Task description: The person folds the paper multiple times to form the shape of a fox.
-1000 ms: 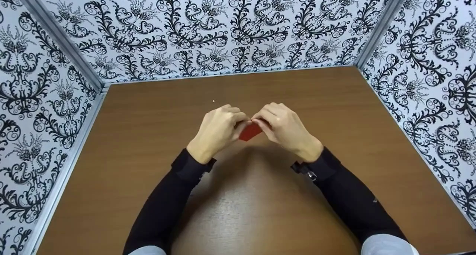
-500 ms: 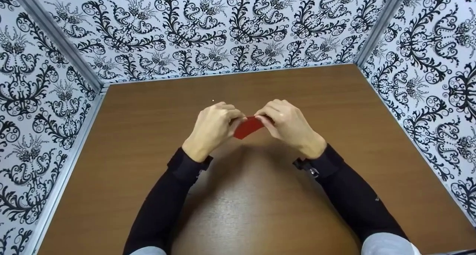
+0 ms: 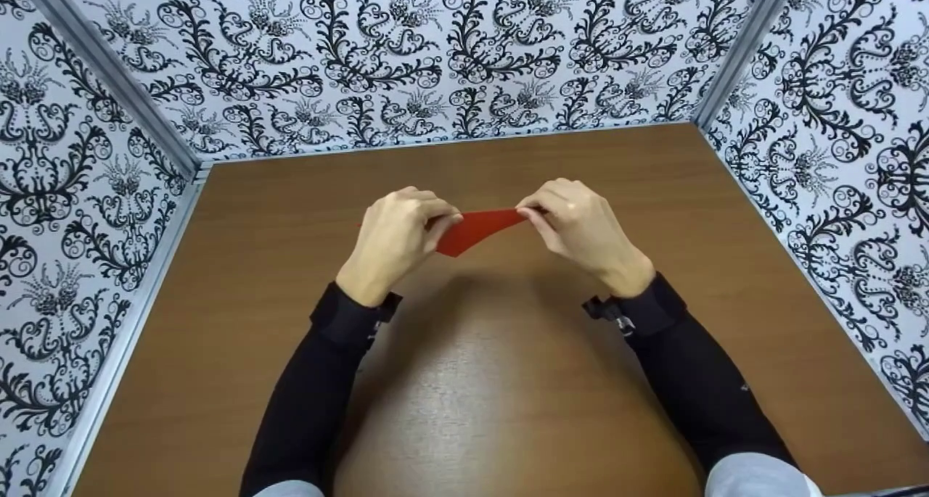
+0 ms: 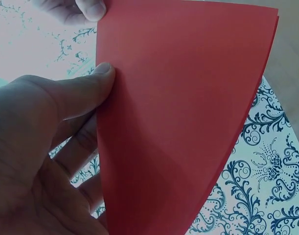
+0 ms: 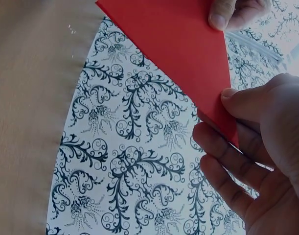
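A folded piece of red paper (image 3: pixel 468 232) is held up above the table between the two hands. My left hand (image 3: pixel 399 232) pinches its upper edge, thumb on the near face, as the left wrist view shows on the red paper (image 4: pixel 178 88). Two layers show along its slanted side there. My right hand (image 3: pixel 580 225) pinches the same edge near the narrow pointed end; in the right wrist view its thumb lies on the red paper (image 5: pixel 183 44) and the fingers are behind. In the head view the left hand hides part of the paper.
A brown wooden table (image 3: pixel 464 381) lies below the hands. Walls (image 3: pixel 406 62) with a black and white floral pattern stand at the back and both sides, with grey metal strips (image 3: pixel 747 47) at the corners.
The hands have moved apart along the paper's upper edge, left hand to the left and right hand to the right. Both rose slightly in view, and more red paper shows between them.
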A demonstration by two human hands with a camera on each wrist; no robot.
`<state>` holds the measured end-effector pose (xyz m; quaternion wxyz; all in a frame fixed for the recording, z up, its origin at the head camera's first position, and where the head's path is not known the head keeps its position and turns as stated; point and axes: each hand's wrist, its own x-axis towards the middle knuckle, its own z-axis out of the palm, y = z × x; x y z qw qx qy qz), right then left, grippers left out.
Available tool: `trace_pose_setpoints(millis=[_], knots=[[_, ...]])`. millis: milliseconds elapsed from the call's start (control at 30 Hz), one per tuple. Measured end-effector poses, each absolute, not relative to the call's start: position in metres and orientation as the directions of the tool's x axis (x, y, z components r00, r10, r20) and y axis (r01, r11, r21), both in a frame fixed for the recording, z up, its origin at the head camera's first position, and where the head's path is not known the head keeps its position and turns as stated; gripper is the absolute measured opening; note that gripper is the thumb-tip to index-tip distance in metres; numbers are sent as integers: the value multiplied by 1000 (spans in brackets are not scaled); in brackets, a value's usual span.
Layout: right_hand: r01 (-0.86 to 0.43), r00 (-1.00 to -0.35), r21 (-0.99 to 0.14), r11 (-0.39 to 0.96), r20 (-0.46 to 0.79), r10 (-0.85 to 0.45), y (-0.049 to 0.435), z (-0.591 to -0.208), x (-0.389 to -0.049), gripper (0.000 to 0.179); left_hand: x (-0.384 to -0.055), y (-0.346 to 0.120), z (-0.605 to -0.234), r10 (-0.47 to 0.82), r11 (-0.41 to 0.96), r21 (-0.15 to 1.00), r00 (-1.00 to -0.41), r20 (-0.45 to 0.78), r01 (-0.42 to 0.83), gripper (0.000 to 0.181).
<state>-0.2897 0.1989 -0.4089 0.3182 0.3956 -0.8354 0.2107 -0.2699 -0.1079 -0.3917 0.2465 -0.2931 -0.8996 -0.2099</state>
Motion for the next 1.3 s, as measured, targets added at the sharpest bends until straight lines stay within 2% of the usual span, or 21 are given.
trace_pose_setpoints(millis=[500, 767, 1000, 1300], knots=[[-779, -506, -116, 617, 697, -508, 211, -404, -293, 11, -272, -117, -389, 393, 748, 269, -732, 556, 606, 12], [-766, -530, -134, 629, 685, -499, 216, -400, -294, 14, -273, -119, -386, 401, 736, 275, -726, 560, 618, 13], [-745, -538, -151, 650, 712, -451, 228, -396, -296, 7, -273, -129, -384, 343, 758, 293, -738, 581, 583, 13], [-774, -523, -218, 594, 748, -407, 226, -393, -296, 10, -272, -124, -386, 359, 757, 288, -741, 568, 587, 14]])
